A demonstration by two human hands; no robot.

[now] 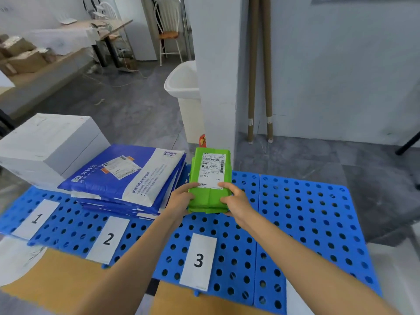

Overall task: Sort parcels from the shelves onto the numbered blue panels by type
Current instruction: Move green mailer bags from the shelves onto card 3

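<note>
Parcel (pixel 210 178), green with a white shipping label, is held at the far end of the blue panel (pixel 241 255) marked 3. Left hand (pixel 181 197) and right hand (pixel 237 201) grip its near corners, thumbs on top. Blue mailers (pixel 127 176) lie stacked on panel 2, with a white box (pixel 52 144) on panel 1.

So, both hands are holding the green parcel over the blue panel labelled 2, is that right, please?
Not quite: the head view shows the left hand and right hand holding the green parcel over the blue panel labelled 3, not 2.
</note>
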